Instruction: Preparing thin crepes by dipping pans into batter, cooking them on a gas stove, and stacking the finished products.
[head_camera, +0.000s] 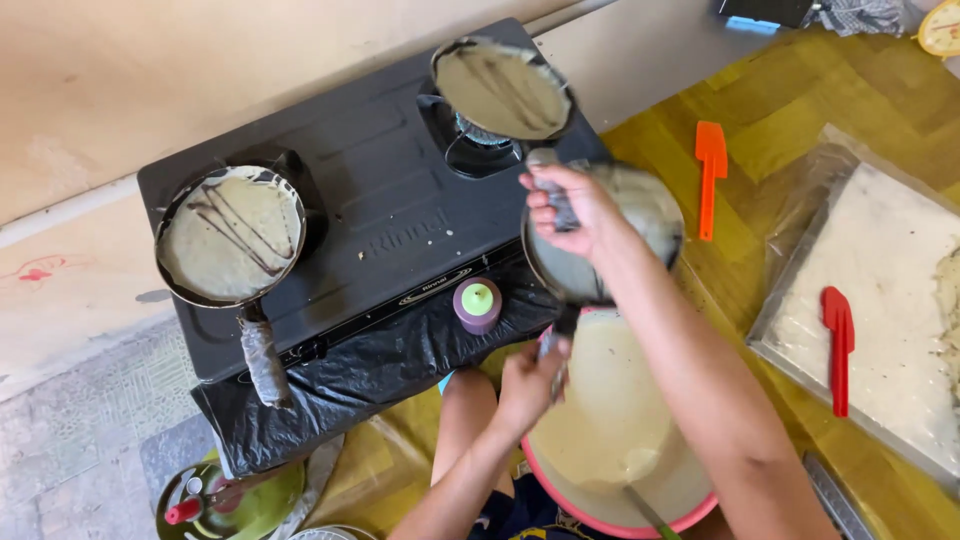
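My right hand (578, 205) grips the cloth-wrapped handle of a small pan (500, 88) that sits on the right burner of a black gas stove (380, 215); pale batter with dark streaks covers it. My left hand (530, 385) holds the handle of a second, batter-coated pan (640, 205), tilted above a pink basin of batter (610, 420). A third pan (232, 235) with streaked batter rests on the left burner, nobody touching it.
A purple squeeze bottle with a green cap (478, 303) stands at the stove's front. An orange spatula (711, 175) lies on the yellow floor mat. A red spatula (838, 345) rests on a plastic-covered tray (880, 290). A green gas cylinder (235, 500) sits lower left.
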